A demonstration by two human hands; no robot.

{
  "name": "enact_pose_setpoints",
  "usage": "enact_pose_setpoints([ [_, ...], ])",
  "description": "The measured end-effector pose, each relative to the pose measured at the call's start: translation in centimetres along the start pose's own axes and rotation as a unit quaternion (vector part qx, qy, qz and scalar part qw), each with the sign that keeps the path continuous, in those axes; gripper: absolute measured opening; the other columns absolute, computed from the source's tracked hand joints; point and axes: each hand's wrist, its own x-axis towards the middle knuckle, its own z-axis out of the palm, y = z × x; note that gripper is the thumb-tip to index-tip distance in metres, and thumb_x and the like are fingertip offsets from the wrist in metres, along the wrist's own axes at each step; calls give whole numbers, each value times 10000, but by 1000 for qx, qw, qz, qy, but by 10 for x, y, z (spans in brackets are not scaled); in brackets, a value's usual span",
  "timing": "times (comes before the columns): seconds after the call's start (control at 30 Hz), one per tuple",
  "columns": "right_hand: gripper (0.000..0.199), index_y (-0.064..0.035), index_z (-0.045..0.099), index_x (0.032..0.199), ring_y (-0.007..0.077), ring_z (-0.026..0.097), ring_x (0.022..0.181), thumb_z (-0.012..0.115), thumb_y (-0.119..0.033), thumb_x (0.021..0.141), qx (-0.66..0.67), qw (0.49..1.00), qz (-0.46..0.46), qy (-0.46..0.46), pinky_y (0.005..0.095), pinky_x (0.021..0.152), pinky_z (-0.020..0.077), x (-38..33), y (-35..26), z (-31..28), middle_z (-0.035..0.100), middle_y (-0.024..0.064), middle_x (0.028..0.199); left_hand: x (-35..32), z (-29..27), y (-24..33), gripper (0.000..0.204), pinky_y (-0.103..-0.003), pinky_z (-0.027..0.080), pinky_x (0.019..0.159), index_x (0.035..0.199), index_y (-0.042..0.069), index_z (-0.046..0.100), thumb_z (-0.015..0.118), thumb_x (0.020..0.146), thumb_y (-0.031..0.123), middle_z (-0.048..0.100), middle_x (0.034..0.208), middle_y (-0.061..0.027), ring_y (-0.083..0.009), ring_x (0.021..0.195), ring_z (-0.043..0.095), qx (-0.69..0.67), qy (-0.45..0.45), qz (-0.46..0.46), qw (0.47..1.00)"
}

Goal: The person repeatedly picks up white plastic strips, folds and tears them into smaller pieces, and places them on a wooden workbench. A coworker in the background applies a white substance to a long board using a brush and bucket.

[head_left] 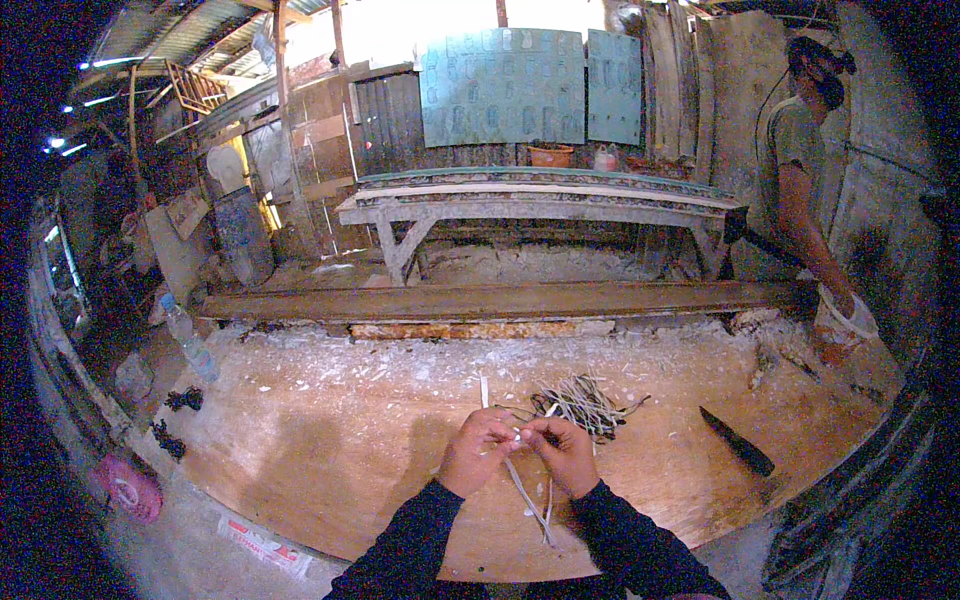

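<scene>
My left hand (480, 448) and my right hand (563, 455) meet fingertip to fingertip over a wooden board (380, 470). Both pinch a narrow whitish strip (484, 391); one end sticks up beyond my left hand, and lengths hang below toward the board's near edge. Whether it is one strip or two crossing at the fingers, I cannot tell. Just beyond my right hand lies a tangled pile of thin black and white strips (585, 408). To the right rests a dark, knife-like object (737, 441), its pointed end facing away from me.
Pale scraps litter the board's far side. A plastic bottle (188, 338) and small black bundles (184, 400) lie at left, a pink item (130, 488) lower left. Behind runs a long bench (540, 205). At far right a person (800, 150) holds a whitish bucket (846, 318).
</scene>
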Motion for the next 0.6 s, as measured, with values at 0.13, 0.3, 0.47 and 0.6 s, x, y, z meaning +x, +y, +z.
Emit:
enact_pose_setpoints([
  [0.13,112,-9,609,839,80,545,704,599,-109,790,12,1000,18,-7,209,638,435,1,0,-1,603,18,765,0,0,4,322,-273,486,702,1030,35,526,629,725,23,598,843,-63,-152,798,587,-93,-7,-92,991],
  [0.3,121,-18,590,844,87,547,700,572,-131,805,85,990,105,-30,218,628,438,2,-1,-3,599,21,772,0,0,8,350,-275,483,690,1061,46,525,622,725,24,611,794,-66,-154,750,597,24,0,-52,998],
  [0.47,100,-41,568,833,105,547,671,540,-136,817,230,944,228,-69,223,610,447,4,-1,-7,582,23,756,0,-1,10,347,-285,480,666,1051,64,542,626,715,35,617,796,-76,-178,715,602,103,-8,7,995],
  [0.6,74,-50,554,842,106,545,677,539,-116,812,292,921,246,-79,219,606,458,4,-2,-8,570,22,759,-1,-1,11,334,-285,478,656,1039,72,552,624,715,37,620,795,-77,-187,711,604,106,-2,20,994],
])
